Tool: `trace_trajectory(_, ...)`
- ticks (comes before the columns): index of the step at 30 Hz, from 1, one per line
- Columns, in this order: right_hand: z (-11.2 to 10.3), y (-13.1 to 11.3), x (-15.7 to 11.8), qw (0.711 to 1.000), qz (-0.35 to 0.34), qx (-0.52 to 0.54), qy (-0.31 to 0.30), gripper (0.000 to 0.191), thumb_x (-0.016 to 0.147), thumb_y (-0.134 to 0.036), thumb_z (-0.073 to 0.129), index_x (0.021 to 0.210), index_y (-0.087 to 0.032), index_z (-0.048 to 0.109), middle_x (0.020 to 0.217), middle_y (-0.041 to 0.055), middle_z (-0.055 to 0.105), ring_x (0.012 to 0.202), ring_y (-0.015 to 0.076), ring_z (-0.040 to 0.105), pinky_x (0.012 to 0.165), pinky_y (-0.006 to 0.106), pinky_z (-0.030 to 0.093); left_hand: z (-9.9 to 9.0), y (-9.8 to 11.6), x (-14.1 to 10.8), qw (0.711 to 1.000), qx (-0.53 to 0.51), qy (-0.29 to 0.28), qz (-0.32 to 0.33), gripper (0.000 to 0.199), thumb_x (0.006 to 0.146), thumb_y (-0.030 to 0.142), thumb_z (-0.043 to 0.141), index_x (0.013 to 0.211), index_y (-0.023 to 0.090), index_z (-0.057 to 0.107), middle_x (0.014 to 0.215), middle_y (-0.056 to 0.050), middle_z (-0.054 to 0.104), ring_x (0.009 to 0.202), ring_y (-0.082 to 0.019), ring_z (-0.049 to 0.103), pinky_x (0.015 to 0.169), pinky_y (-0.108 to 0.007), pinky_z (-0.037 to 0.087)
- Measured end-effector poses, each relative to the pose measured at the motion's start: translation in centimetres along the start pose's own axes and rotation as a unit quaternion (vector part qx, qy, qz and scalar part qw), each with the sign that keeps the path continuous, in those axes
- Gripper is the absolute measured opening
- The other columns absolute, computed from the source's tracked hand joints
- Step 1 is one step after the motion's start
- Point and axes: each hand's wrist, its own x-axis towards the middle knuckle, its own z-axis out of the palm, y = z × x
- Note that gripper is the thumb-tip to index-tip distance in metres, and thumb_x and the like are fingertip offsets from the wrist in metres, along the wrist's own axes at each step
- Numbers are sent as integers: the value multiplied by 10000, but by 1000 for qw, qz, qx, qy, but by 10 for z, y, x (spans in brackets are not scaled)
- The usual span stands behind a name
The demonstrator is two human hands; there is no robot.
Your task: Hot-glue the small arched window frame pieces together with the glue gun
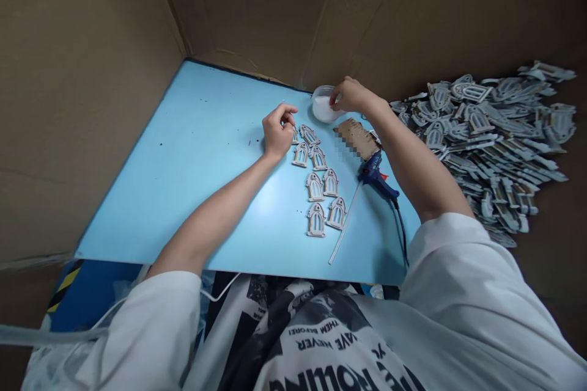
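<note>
My left hand (278, 131) rests on the light blue board (183, 177), fingers curled beside the top of several small arched window-shaped pieces (314, 187) laid out in two rows. Its fingertips are hidden, so I cannot tell whether they hold anything. My right hand (351, 96) reaches over a small clear plastic cup (323, 105) with white contents, its fingers at the rim. Below that hand lie a brown cardboard tube (358, 138), partly blurred at one end, and a blue hot glue gun (375, 176) on its side. A long translucent glue stick (345, 223) lies beside the pieces.
A large heap of similar arched pieces (481, 140) lies right of the board on brown cardboard. Cardboard walls (82, 73) rise behind and left of the board. The glue gun's black cord runs toward the board's near edge.
</note>
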Motion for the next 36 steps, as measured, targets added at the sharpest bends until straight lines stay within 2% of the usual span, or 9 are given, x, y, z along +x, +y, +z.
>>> trace_trajectory(3,-3,5,3,1000,-15,-1,-12,347,764,-353,1047,922,-159,807,1225,181,634,1320,419,611,1191,608,542,0,1,0,1000,-3,4,-8,527,661,-139,447,900,206,765,681,46,660,675,-91,613,696,-239,458)
trace_trajectory(6,-9,5,-2,998,-57,8,-1,265,807,-313,1000,903,-167,800,1330,193,628,1397,447,558,1269,672,477,-1,2,0,1000,-7,9,-20,529,672,-148,447,902,202,770,662,53,652,648,-83,588,678,-232,445)
trace_trajectory(11,-21,1,-19,995,-97,26,25,140,915,-282,867,946,-157,814,1495,219,635,1444,429,537,1309,613,424,-5,6,-1,999,-9,5,-41,541,685,-151,435,918,199,775,675,51,660,629,-73,565,643,-212,424)
trace_trajectory(14,-28,-3,-28,993,-108,45,24,182,965,-340,817,953,-159,804,1366,223,713,1336,389,618,1249,572,465,-7,8,-2,999,-8,-4,-51,550,680,-158,431,919,197,776,674,55,655,629,-68,566,642,-206,420)
trace_trajectory(19,-39,-13,-44,991,-52,109,55,163,995,-353,748,899,-223,728,958,138,774,910,291,695,949,489,574,-7,8,-2,998,-9,-15,-63,548,695,-156,430,931,196,777,674,56,648,643,-69,590,652,-207,423)
trace_trajectory(23,-40,-17,-48,991,-56,118,30,45,896,-213,772,899,-217,728,940,130,781,931,325,743,931,496,590,-7,6,-1,997,-8,-18,-74,534,704,-144,432,928,194,780,677,51,657,640,-70,591,652,-206,434)
trace_trajectory(28,-33,-19,-48,992,-57,115,5,211,767,-85,810,932,-206,758,910,100,780,909,336,755,924,514,599,-7,4,-1,997,-6,-21,-81,520,709,-125,442,931,197,786,679,43,676,637,-73,595,649,-203,452)
trace_trajectory(32,-34,-19,-48,981,-42,178,71,237,769,-8,775,886,-214,755,897,79,768,880,271,702,925,469,560,-8,2,-2,997,-3,-27,-79,500,715,-97,465,943,209,788,701,30,697,654,-87,611,654,-207,476)
trace_trajectory(36,-39,-17,-44,939,30,311,146,293,733,79,765,836,-196,749,851,42,738,819,185,619,870,399,489,-9,-2,-1,996,-2,-38,-79,484,725,-77,489,963,216,793,712,20,706,666,-100,628,671,-222,490)
